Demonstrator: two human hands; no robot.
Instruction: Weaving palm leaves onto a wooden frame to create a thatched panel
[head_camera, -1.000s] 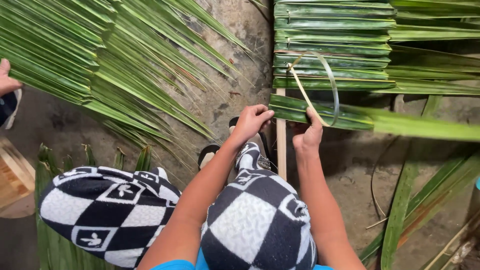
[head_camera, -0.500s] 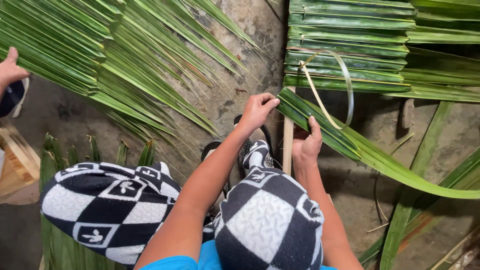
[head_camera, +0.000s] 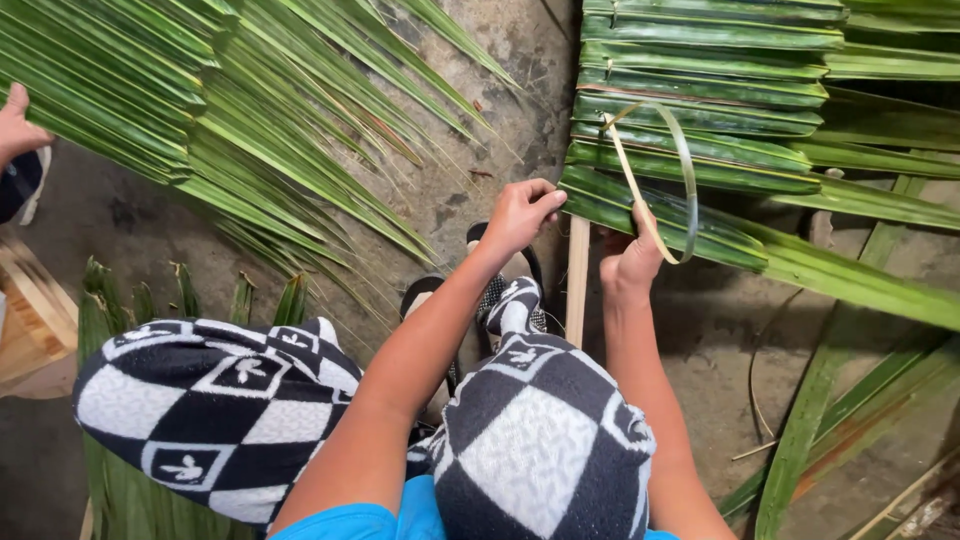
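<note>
Right now both hands meet at the near end of a folded green leaf (head_camera: 690, 225), which lies across a pale stick (head_camera: 576, 280) and runs off to the right over the concrete floor (head_camera: 470, 190). The left hand (head_camera: 522, 213) is curled, its fingertips pinching the leaf's folded end just left of the stick. The right hand (head_camera: 632, 262) grips the leaf's lower edge from beneath, thumb pressed on top. A thin pale strip (head_camera: 668, 160) loops up from beside that thumb and over the leaf. Just beyond lies a mat (head_camera: 700, 90) of similar folded leaves in rows along the stick. Loose fronds (head_camera: 200, 110) fan out at the left, where another person's hand (head_camera: 15, 125) touches them.
</note>
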